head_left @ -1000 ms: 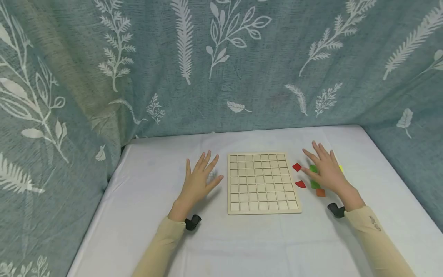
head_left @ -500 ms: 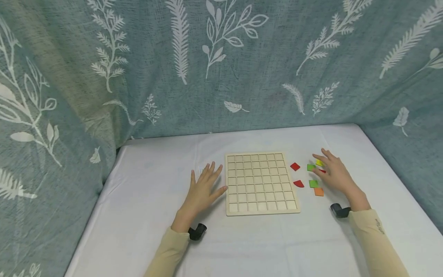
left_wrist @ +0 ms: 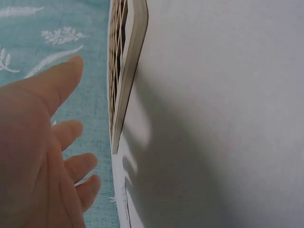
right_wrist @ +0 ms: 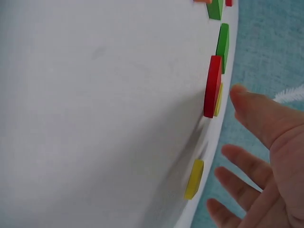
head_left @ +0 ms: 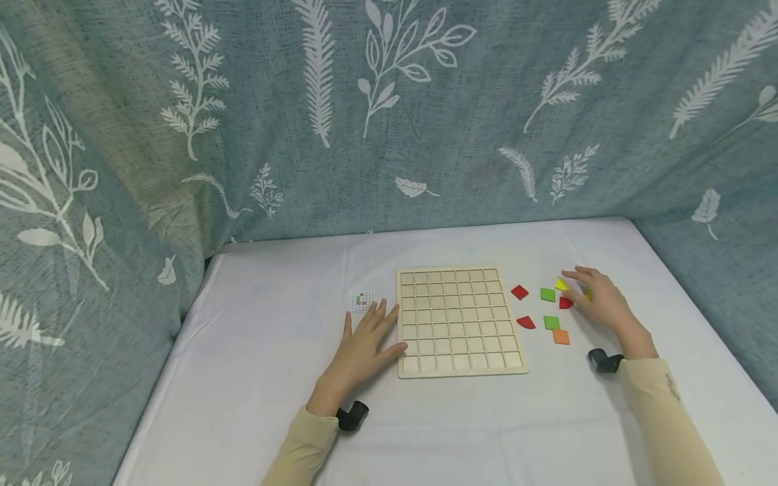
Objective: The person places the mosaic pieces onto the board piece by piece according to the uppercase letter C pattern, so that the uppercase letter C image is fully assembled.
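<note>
A pale wooden grid board lies flat on the white table. My left hand hovers by its left edge with fingers spread and holds nothing; the left wrist view shows the board's rim beyond the thumb. Over the loose pieces at the right, my right hand hangs with thumb and fingers apart. Nearest to it are a red rounded piece, a yellow piece and another yellow piece. Green squares lie closer to the board.
A small card with a printed grid lies left of the board. Between board and right hand are a red square, a red quarter-round piece and an orange square. A patterned curtain hangs behind the table.
My right hand has moved right, uncovering green, red and yellow pieces. My left hand has come nearer to the board's left edge and down, baring the printed card.
</note>
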Demonstrator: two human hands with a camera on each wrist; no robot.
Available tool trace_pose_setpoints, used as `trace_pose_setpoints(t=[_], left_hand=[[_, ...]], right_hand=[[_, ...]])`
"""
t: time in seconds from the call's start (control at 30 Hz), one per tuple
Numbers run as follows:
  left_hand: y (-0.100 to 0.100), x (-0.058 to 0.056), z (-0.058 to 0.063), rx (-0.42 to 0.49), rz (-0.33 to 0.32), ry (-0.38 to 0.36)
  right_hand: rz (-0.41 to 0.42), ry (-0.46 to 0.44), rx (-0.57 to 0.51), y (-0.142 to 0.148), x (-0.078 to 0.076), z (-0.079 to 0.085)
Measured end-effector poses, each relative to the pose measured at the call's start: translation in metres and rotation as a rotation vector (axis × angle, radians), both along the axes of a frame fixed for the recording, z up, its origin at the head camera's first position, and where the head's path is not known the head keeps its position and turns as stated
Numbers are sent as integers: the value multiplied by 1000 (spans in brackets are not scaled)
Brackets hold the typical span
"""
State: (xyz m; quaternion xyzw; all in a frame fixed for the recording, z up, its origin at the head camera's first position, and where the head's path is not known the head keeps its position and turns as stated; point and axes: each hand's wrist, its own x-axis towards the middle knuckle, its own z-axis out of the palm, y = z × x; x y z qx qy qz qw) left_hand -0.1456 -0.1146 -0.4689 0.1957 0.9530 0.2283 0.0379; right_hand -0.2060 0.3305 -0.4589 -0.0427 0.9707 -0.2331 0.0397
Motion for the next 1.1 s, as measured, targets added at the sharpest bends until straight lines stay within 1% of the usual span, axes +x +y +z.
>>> trace_pose_setpoints(t=[0.1, 0.2, 0.43, 0.73, 0.87, 1.1], left_hand=[[1, 1, -2, -3, -9, -13], [1, 2, -3, -13, -13, -28], [0, 3, -4, -3, -21, -48], [-3, 5, -5, -7, -20, -83], [-4, 6, -6, -11, -21, -92], [-3, 6, -7, -20, -28, -99]], right_hand=[[-5, -26, 10, 1, -3, 2], [-7, -33, 15, 2, -5, 3], [-21, -27, 24, 1, -10, 2], [-74, -21, 16, -1, -15, -2], [-83, -27, 16, -2, -15, -2], [-97, -39, 8, -2, -11, -4]])
